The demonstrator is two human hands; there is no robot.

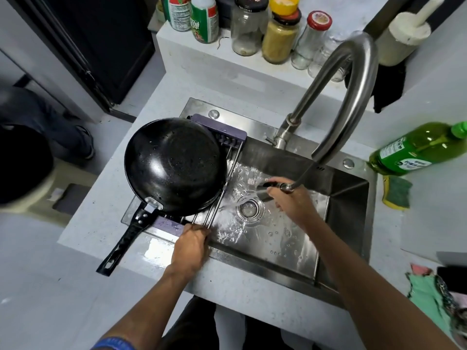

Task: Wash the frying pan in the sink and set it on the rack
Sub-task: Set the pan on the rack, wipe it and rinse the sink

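Note:
The black frying pan (174, 165) lies upside down on the purple-ended rack (222, 130) across the left part of the steel sink (346, 198), its handle (126, 238) pointing toward me over the counter. My left hand (190, 248) grips the near end of the rack's metal bars. My right hand (290, 198) holds the pull-out spray head (270, 188) of the faucet (353, 79), which sprays water toward the drain (249, 208). The sink floor is wet.
A green dish-soap bottle (417, 147) lies on the counter right of the sink, beside a green-yellow sponge (396, 193). Jars and bottles (278, 39) line the ledge behind. A cloth (429, 291) sits at the right. A person's legs (50, 127) are at far left.

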